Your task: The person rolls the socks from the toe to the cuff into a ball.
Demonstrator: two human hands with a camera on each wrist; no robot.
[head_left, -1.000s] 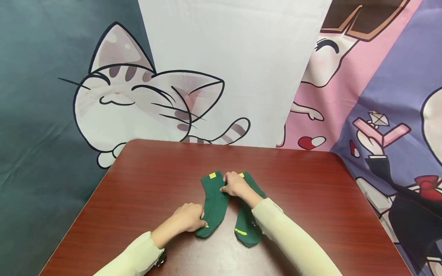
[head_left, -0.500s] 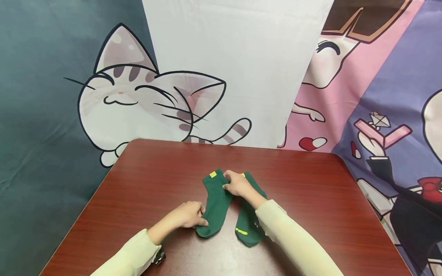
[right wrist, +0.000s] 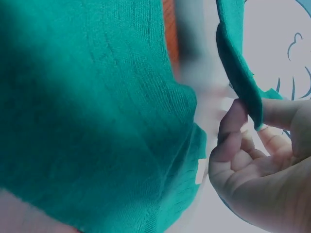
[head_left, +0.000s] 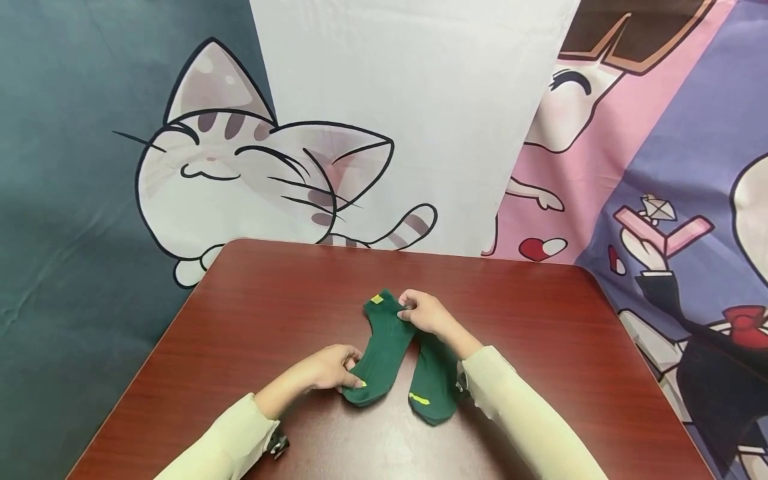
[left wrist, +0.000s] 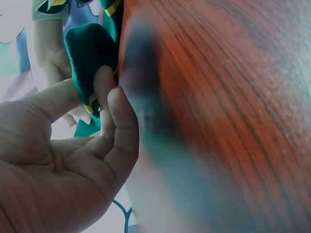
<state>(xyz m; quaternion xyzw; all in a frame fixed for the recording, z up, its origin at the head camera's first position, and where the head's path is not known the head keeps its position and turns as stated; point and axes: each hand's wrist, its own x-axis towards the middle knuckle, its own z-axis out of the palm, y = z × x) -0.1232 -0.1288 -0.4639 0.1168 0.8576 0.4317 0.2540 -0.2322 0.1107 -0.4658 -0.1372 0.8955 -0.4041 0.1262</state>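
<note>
Two green socks with yellow marks are at the middle of the table. My left hand [head_left: 333, 368] pinches the left sock [head_left: 384, 350] near its toe; in the left wrist view the thumb and fingers close on that toe [left wrist: 90, 53]. At the cuff's right edge, my right hand [head_left: 425, 312] pinches the same sock between thumb and fingers, as the right wrist view also shows at the green cuff edge [right wrist: 243, 77]. The right sock [head_left: 435, 383] lies under my right forearm, its upper part hidden by the other sock and the hand.
The reddish-brown wooden table [head_left: 270, 287] reaches well past the socks on both sides. Behind it hangs a printed cloth backdrop [head_left: 420, 100] with a cartoon cat. Small dark devices are strapped at both wrists.
The left sock has shifted a little to the right and away from me, held in both hands. My right hand has moved slightly right; the right sock's cuff mark is now covered.
</note>
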